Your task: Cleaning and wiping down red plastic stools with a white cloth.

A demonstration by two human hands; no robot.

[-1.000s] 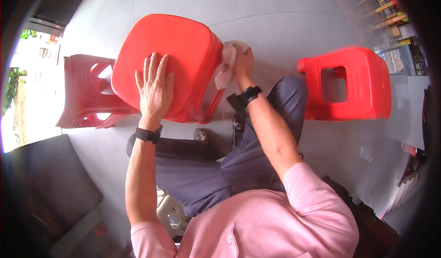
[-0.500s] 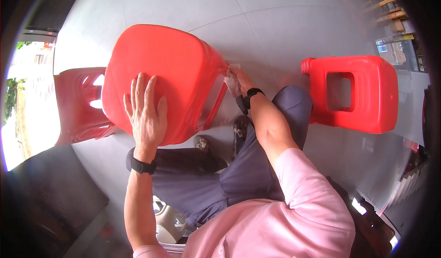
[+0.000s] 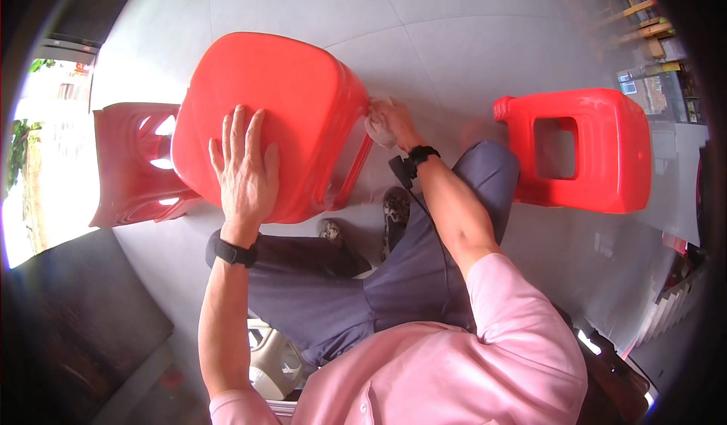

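A bright red plastic stool [image 3: 276, 73] stands in front of me with its smooth seat facing up. My left hand [image 3: 248, 171] lies flat on that seat, fingers spread. At the stool's right side, my right hand [image 3: 401, 122] grips a crumpled whitish cloth [image 3: 379, 126] and presses it to the outer side just below the seat. The fingers are partly hidden around the cloth. Both wrists wear black bands, and a dark cord hangs from the right one.
Another red stool [image 3: 613, 152] lies on its side to the right. A darker red stool [image 3: 120, 168] sits behind the first at left. Below me is a whitish plastic seat [image 3: 274, 372]. Wooden shelving [image 3: 644, 7] stands far right; a dark panel [image 3: 83, 311] fills the lower left.
The cloth and my right hand have shifted slightly up and left along the stool's side. The stool appears a little higher in view; my left hand stays on its seat.
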